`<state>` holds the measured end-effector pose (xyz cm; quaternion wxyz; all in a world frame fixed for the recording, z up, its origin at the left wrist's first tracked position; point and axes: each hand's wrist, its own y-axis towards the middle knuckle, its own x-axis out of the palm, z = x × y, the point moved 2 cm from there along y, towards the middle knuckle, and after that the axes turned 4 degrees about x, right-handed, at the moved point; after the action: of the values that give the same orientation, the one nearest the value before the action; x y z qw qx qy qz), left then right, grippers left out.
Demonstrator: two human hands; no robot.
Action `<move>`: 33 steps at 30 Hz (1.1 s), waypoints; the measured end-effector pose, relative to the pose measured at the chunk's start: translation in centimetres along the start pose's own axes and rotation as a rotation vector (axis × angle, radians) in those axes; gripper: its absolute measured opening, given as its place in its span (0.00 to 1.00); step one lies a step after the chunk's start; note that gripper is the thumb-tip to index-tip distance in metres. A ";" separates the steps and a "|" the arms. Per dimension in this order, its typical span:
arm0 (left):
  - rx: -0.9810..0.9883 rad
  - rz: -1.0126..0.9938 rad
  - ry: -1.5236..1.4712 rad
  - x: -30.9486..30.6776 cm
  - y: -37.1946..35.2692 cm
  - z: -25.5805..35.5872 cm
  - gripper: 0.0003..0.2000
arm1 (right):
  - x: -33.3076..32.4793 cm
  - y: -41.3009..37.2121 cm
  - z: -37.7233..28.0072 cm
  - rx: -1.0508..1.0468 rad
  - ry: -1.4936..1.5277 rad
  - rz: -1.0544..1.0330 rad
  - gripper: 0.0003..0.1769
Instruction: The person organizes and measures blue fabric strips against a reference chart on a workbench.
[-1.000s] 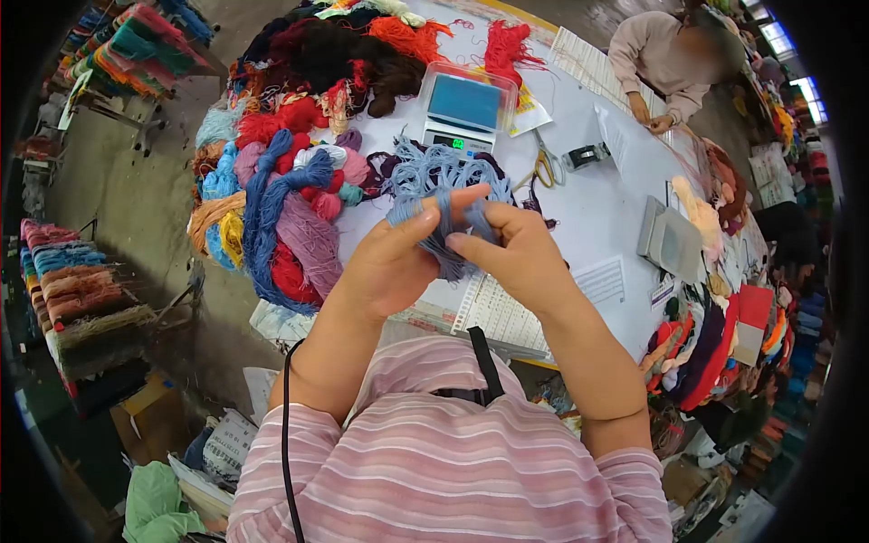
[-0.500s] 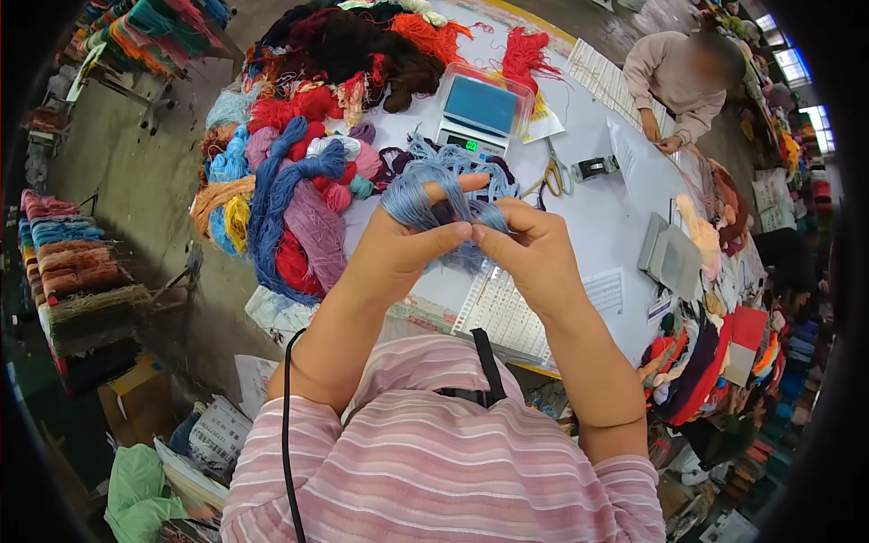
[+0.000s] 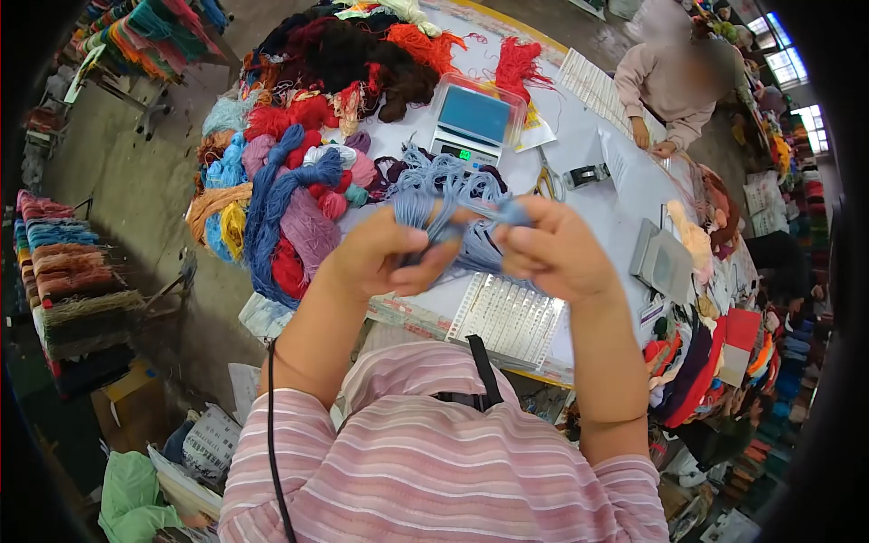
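Note:
Light blue yarn [image 3: 418,206] is looped around the fingers of my left hand [image 3: 385,252], which is closed on it. My right hand [image 3: 552,244], blurred by motion, pinches a strand bundle of the same yarn and pulls it out to the right. A stretched length of yarn runs between both hands. Beyond them, more loose light blue yarn [image 3: 444,170] lies in wavy loops on the white table [image 3: 588,235]. Directly below the hands is a white sheet with rows of small samples [image 3: 505,319].
A digital scale [image 3: 472,118] with a lit green display stands ahead. Scissors [image 3: 549,176] and a black tape dispenser [image 3: 587,176] lie right of it. Dark blue skeins [image 3: 272,217] and a heap of coloured yarn fill the left side. A co-worker [image 3: 674,90] works at the far right edge.
My hands have moved apart, the right one going right with yarn drawn out between them. The left fingers have curled in around the loops.

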<state>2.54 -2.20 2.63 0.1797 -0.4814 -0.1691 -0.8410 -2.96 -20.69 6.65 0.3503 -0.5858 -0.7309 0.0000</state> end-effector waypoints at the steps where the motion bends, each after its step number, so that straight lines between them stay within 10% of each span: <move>1: -0.136 -0.082 0.031 -0.9 -1.2 0.2 0.27 | -2.0 -0.8 -1.0 0.004 -0.082 0.006 0.14; 8: 0.723 0.151 -0.243 -5.7 -12.4 9.1 0.17 | -25.3 -15.1 -4.4 -0.447 0.420 0.499 0.13; 16: 1.012 0.486 -0.108 -14.7 -20.1 14.6 0.21 | -43.2 -31.4 -1.5 -0.683 0.640 1.187 0.11; 20: 1.158 1.157 0.152 -16.8 -23.3 17.9 0.17 | -44.7 -39.5 -0.7 -0.656 0.231 1.692 0.15; 22: 1.186 1.418 0.293 -16.6 -24.8 19.7 0.14 | -45.4 -44.5 -1.4 -0.398 -0.450 1.968 0.18; 24: 1.229 1.569 0.332 -17.6 -27.5 22.1 0.13 | -45.4 -48.3 -3.1 -0.526 -0.387 2.083 0.16; 27: 1.309 1.561 0.343 -21.6 -33.2 25.4 0.12 | -46.3 -53.6 -5.3 -0.366 -0.285 1.915 0.17; 28: 1.320 1.562 0.340 -22.7 -34.2 25.9 0.11 | -45.9 -54.6 -6.5 -0.052 -0.944 2.007 0.17; 33: 1.359 1.633 0.348 -21.4 -31.8 24.9 0.08 | -42.7 -58.6 -11.4 -0.379 -0.526 2.038 0.14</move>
<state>16.53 40.07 -7.62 0.9383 -0.1219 -0.2006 -0.2538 -44.32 -80.29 17.46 -0.0803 -0.9468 0.0626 0.3054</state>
